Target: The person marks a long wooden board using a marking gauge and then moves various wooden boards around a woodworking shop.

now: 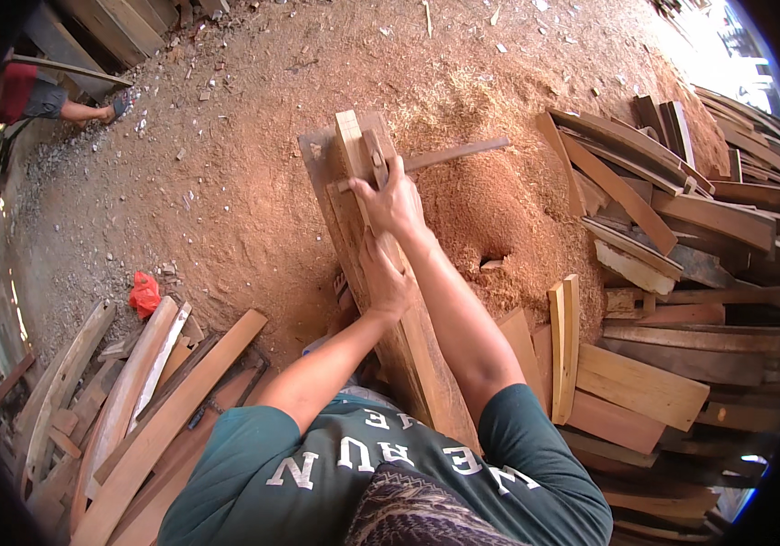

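Note:
My right hand (393,202) grips a small wooden hand tool (374,153) with a long crossbar (463,149) sticking out to the right, atop a narrow pale wooden piece (347,126). Just below it, my left hand (384,280) is wrapped on the same wooden piece, its fingertips close under my right hand. The piece lies lengthwise on a thicker, longer timber beam (435,382) that runs down toward my body; the far end of a flat board (315,147) shows at its left.
Stacked planks (645,382) fill the right side, more boards (172,400) lie at lower left beside a red plastic bag (144,293). Sawdust (454,218) is heaped right of the beam. Another person's leg and sandal (90,111) show at upper left.

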### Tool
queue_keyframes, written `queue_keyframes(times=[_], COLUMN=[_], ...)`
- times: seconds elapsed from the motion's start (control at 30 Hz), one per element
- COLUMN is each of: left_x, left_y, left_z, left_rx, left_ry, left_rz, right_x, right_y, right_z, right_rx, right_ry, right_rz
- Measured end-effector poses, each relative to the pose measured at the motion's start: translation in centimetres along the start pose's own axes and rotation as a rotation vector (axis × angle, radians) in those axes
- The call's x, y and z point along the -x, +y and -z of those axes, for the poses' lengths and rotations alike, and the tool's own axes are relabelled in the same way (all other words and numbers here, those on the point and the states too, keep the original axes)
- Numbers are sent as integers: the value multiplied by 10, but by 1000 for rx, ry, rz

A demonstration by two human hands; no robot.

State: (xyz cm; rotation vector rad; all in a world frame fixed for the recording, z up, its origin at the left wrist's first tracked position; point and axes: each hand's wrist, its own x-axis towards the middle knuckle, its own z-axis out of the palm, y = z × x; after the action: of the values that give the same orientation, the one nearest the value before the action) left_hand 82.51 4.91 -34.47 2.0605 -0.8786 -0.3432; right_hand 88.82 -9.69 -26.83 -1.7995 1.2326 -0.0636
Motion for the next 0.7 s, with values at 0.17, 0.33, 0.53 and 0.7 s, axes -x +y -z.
queue_keyframes(times=[0.17,0.33,0.53,0.7], left_x=[11,9,-4,4], left_y=[6,-6,-1,-5], left_z=[6,-4,-3,2], left_rx=[-2,17,6,-13], left_ry=[-122,-96,-102,-121], left_rz=[127,160,169,134], right_x=[-67,-86,-53,-114], right_y=[-20,-46,-22,-53], right_z=[-7,11,0,6], right_rx=[-88,-264,-205,-126], right_ry=[68,-96,-44,-66], right_rz=[19,13,88,-41])
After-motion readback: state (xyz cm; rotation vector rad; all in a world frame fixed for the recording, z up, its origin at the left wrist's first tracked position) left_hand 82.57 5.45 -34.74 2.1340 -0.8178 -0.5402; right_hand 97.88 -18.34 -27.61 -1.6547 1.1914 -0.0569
